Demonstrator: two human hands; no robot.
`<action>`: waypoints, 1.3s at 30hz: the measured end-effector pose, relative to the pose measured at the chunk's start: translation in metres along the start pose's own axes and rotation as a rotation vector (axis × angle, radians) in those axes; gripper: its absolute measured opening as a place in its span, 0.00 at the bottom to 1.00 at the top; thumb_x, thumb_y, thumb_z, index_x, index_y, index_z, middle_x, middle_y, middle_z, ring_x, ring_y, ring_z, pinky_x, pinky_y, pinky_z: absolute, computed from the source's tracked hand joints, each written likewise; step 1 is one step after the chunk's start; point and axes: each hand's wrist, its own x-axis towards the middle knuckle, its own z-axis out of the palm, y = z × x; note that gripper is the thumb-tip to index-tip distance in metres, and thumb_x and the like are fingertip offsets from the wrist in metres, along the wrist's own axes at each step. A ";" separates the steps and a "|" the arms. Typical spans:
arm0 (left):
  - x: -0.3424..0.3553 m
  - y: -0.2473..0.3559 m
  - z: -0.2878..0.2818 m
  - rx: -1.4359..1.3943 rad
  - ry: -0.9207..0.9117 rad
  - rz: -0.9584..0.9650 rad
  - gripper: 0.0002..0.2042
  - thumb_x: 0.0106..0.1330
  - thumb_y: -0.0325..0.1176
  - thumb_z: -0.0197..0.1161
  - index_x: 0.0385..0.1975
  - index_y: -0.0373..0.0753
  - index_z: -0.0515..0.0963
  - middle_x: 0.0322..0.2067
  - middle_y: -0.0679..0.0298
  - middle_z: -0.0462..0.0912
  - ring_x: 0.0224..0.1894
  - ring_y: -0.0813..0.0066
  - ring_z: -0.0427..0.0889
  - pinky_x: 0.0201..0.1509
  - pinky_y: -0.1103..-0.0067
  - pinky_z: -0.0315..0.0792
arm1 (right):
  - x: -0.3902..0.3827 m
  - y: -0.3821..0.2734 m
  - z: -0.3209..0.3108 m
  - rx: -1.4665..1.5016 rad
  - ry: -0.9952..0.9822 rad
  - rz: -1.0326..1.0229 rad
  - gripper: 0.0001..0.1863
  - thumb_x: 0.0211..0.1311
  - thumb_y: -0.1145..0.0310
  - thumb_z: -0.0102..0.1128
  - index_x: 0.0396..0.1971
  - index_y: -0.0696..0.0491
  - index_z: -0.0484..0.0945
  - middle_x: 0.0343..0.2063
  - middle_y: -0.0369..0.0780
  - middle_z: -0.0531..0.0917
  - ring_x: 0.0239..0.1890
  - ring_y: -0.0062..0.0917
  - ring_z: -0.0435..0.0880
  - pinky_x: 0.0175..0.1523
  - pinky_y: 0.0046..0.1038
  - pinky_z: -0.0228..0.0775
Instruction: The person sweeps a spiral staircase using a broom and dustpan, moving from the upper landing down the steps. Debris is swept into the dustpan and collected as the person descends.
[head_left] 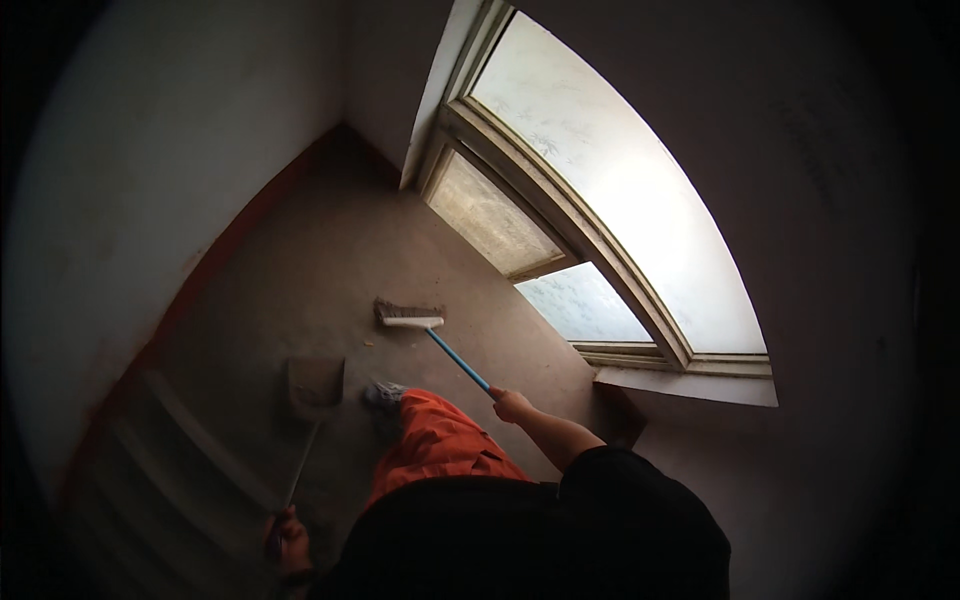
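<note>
My right hand [512, 406] is closed on the blue handle of a broom [458, 360]. Its white head with dark bristles [410, 320] rests on the grey floor [280, 300], ahead of my shoe [382, 395]. A small light scrap [368, 343] lies just below the head. At lower left, my left hand [290, 538] grips the long handle of a dustpan [316, 385], whose dull brown-grey pan sits at the edge of the landing, left of my foot.
Steps [200, 435] descend at lower left beside a white wall [150, 180] with a red band along its foot. A white-framed window [590, 190] with frosted panes fills the upper right, its lower sill [690, 385] near my right arm.
</note>
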 end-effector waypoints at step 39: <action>0.065 0.011 0.029 0.299 0.233 -0.129 0.10 0.61 0.38 0.52 0.35 0.38 0.71 0.28 0.56 0.76 0.14 0.80 0.65 0.14 0.84 0.57 | -0.209 -0.077 -0.092 1.864 -0.084 -0.511 0.16 0.63 0.57 0.45 0.47 0.47 0.67 0.16 0.34 0.70 0.11 0.17 0.64 0.15 0.20 0.55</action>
